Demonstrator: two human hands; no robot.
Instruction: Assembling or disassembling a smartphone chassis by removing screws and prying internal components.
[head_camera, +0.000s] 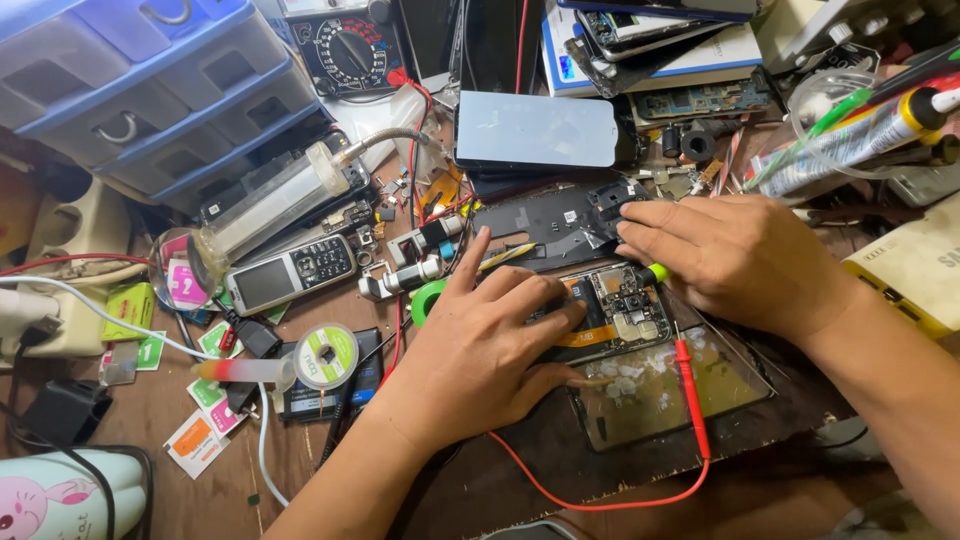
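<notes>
An opened phone (625, 312) lies on the bench with its circuit board and an orange flex cable bare. My left hand (480, 345) rests on its left end, fingers over the board and thumb under the edge, holding it still. My right hand (735, 255) hovers over the phone's top right corner, closed on a small tool with a green-yellow handle (655, 272) that pokes out below the fingers. Its tip is hidden. A red test probe (690, 390) lies across the phone's cracked lower part (665, 395), its red lead looping toward me.
A black phone frame (545, 228) and a grey-blue screen panel (535, 128) lie beyond the hands. At left are blue plastic drawers (150, 90), a clear syringe-like tube (275, 205), a keypad phone (290, 270) and a solder spool (325, 355). A glue tube (860, 140) lies at the right.
</notes>
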